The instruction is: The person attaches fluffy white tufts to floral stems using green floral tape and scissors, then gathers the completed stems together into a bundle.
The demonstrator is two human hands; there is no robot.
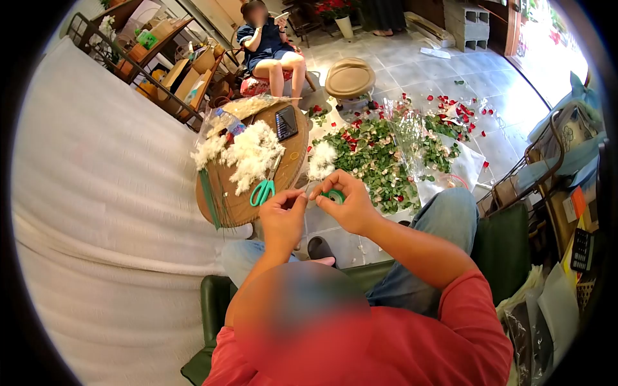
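Note:
My left hand [283,215] is closed in a pinch, its fingertips close to those of my right hand; something small and pale shows between them, too small to name. My right hand [347,204] is curled round a roll of green tape [334,196]. Just left of my hands, green-handled scissors [262,192] lie on the round wooden table [293,165]. White fluffy material [256,153] is heaped on that table, with a white fluffy tuft [322,159] beyond my fingertips. Thin green stems [215,202] lie at the table's left edge.
A phone [286,123] and a plastic bottle [230,121] rest on the table. Leaves and red petals [367,151] cover the floor ahead. A seated person [273,48] is behind the table, near a round stool [349,78]. Shelves [161,58] stand back left; a metal rack [537,154] is right.

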